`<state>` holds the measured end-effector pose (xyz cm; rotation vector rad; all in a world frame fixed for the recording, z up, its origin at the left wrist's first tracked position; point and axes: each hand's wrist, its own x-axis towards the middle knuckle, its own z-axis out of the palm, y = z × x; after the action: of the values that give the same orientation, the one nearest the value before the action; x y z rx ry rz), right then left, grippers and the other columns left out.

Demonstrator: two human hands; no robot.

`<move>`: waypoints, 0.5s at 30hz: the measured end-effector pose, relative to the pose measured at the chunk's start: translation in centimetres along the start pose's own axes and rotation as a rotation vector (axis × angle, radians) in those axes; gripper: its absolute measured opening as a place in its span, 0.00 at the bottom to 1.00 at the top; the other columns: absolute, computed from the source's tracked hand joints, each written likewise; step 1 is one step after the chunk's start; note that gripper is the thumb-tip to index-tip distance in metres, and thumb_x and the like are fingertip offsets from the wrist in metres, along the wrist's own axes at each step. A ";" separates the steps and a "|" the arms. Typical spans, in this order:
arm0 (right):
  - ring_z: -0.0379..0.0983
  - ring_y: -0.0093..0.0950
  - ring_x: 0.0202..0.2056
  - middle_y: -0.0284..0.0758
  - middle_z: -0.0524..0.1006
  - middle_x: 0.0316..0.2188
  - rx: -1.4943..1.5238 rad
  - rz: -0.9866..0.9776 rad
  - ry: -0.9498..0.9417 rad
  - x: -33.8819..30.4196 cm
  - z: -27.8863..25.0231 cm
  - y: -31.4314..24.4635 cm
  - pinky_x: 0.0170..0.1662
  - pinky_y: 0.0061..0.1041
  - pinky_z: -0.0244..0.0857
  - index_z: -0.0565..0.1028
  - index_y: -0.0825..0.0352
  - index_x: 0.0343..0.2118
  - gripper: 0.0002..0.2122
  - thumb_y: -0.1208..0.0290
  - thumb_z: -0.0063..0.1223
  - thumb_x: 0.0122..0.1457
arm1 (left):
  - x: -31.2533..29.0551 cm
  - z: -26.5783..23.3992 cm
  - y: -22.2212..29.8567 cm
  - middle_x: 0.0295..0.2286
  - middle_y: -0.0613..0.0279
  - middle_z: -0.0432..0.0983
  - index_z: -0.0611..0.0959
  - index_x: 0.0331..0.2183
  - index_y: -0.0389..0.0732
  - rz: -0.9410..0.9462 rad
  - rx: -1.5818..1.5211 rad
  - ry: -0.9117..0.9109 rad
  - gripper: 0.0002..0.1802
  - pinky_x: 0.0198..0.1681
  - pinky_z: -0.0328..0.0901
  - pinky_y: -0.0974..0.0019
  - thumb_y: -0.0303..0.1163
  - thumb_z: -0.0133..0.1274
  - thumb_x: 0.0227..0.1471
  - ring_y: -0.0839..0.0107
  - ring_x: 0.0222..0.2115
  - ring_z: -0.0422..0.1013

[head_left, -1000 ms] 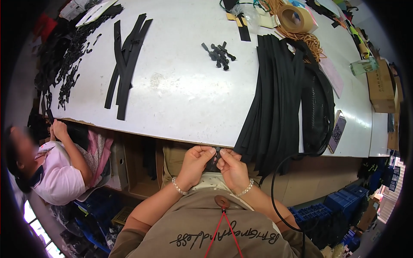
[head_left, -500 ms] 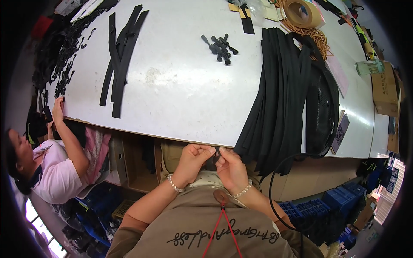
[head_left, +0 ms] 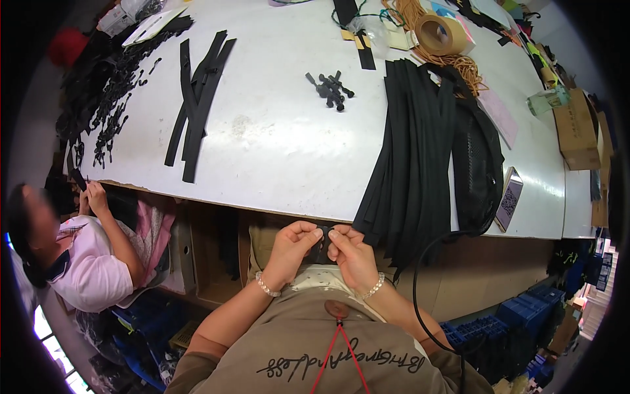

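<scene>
My left hand [head_left: 294,250] and my right hand [head_left: 351,256] meet just below the table's near edge, fingertips almost touching. Both are closed in a pinch on a small stretch of black strip [head_left: 322,245], most of it hidden by the fingers and the table edge. Right of my hands, a thick bundle of long flat black strips [head_left: 410,151] hangs over that edge. Several small black cord pulls [head_left: 333,90] lie in a heap farther up the white table [head_left: 275,157]. A few more black strips [head_left: 199,108] lie crossed to the left.
At the left, a co-worker [head_left: 98,262] holds a small dark piece beside a spread of black pulls [head_left: 108,118]. A black mesh bag [head_left: 474,164] lies right of the bundle, near a tape roll [head_left: 441,35] and a patterned box [head_left: 508,199]. A black cable [head_left: 415,289] passes my right arm.
The co-worker's raised hand has come down from the black pulls to the other hand at the table edge. My hands keep their pinch with small finger shifts; the whole view has shifted slightly.
</scene>
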<state>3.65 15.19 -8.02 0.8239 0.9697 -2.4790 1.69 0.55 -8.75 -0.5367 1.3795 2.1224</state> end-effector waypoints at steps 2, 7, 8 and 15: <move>0.64 0.17 0.22 0.28 0.68 0.22 -0.014 0.008 0.005 0.1 0.1 -0.2 0.25 0.17 0.58 0.70 0.67 0.32 0.05 0.75 0.52 0.54 | 0.2 0.2 0.1 0.23 0.70 0.74 0.76 0.30 0.37 -0.018 0.006 0.001 0.05 0.23 0.58 0.81 0.28 0.52 0.50 0.86 0.21 0.65; 0.62 0.17 0.19 0.26 0.67 0.19 0.157 0.032 0.063 0.8 0.0 -0.1 0.23 0.17 0.56 0.69 0.66 0.28 0.04 0.77 0.53 0.53 | 1.2 1.2 -0.5 0.25 0.67 0.74 0.77 0.31 0.36 -0.001 -0.110 -0.023 0.05 0.29 0.63 0.78 0.28 0.52 0.51 0.81 0.24 0.67; 0.62 0.17 0.19 0.26 0.67 0.19 0.156 0.033 0.065 0.9 0.0 -0.1 0.23 0.17 0.56 0.69 0.66 0.28 0.04 0.77 0.53 0.53 | 1.3 1.6 -0.5 0.23 0.67 0.74 0.77 0.31 0.36 0.006 -0.140 -0.009 0.05 0.24 0.60 0.80 0.27 0.52 0.50 0.83 0.22 0.66; 0.62 0.17 0.19 0.27 0.68 0.19 0.263 0.022 0.133 1.3 0.1 0.2 0.23 0.18 0.55 0.71 0.64 0.23 0.05 0.79 0.53 0.52 | 1.5 0.6 0.2 0.20 0.71 0.73 0.77 0.28 0.38 -0.079 -0.042 -0.043 0.03 0.19 0.54 0.83 0.27 0.53 0.49 0.88 0.18 0.63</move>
<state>2.68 14.82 -8.89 1.0867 0.6777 -2.5948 0.41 1.41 -9.28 -0.5499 1.2722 2.0913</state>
